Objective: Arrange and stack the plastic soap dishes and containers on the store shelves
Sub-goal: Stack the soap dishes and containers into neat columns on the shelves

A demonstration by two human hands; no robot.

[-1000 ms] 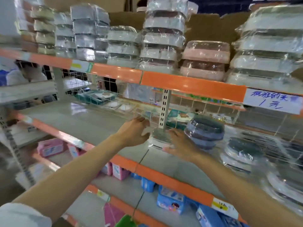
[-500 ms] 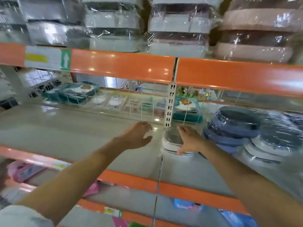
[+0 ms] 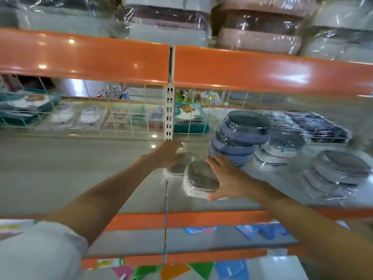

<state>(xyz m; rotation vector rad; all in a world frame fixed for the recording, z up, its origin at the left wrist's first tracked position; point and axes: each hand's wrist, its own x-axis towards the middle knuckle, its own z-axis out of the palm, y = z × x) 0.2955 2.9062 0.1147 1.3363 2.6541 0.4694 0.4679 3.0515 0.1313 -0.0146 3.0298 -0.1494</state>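
Observation:
Two white soap dishes with grey slotted tops, wrapped in clear film, lie side by side on the middle shelf (image 3: 60, 170). My right hand (image 3: 228, 176) grips the nearer soap dish (image 3: 201, 178) by its right side, thumb at the front edge and fingers over the back. My left hand (image 3: 167, 154) lies flat, fingers spread, on the rear soap dish (image 3: 177, 168), partly hiding it. That dish sits just in front of the white upright post (image 3: 169, 112).
Right of my hands stand a leaning stack of blue-grey dishes (image 3: 240, 136), white dishes (image 3: 278, 152) and a grey stack (image 3: 339, 174). A wire mesh (image 3: 121, 118) backs the shelf. Wrapped containers (image 3: 167, 23) fill the orange-edged upper shelf (image 3: 86, 55). Blue packs (image 3: 254, 231) lie below.
The view has moved closer. My right hand now grips a dish that sits nearer the front, and a second dish shows behind it. My left hand shifted right onto that one.

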